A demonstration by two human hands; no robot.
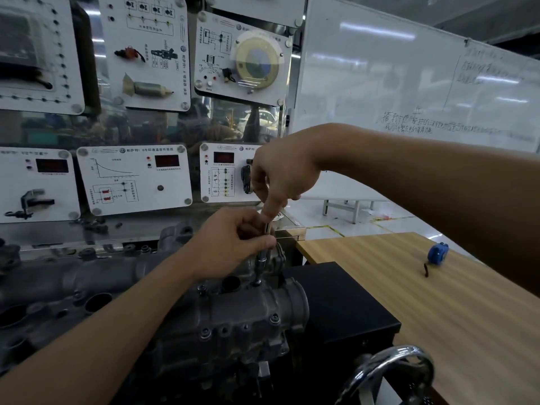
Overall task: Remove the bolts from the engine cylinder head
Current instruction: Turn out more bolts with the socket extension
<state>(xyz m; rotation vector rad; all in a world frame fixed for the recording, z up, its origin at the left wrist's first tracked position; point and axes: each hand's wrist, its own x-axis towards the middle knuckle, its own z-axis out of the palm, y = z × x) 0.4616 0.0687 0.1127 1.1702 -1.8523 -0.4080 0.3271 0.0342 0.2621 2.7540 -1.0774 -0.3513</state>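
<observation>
The grey cast cylinder head (233, 314) lies across the lower left and middle of the head view. A thin socket driver (261, 263) stands upright on a bolt (256, 283) at the head's right end. My left hand (230, 241) pinches the driver's shaft between thumb and fingers. Above it, my right hand (283, 176) grips the top of the tool, its index finger stretched down along the shaft. Other bolts (204, 333) sit in the head's front face.
A black box (344, 311) stands just right of the head. Beyond it is a wooden table (438, 302) with a blue tape measure (437, 252). A chrome handwheel (391, 372) is at the bottom right. Training panels (134, 182) and a whiteboard (409, 77) stand behind.
</observation>
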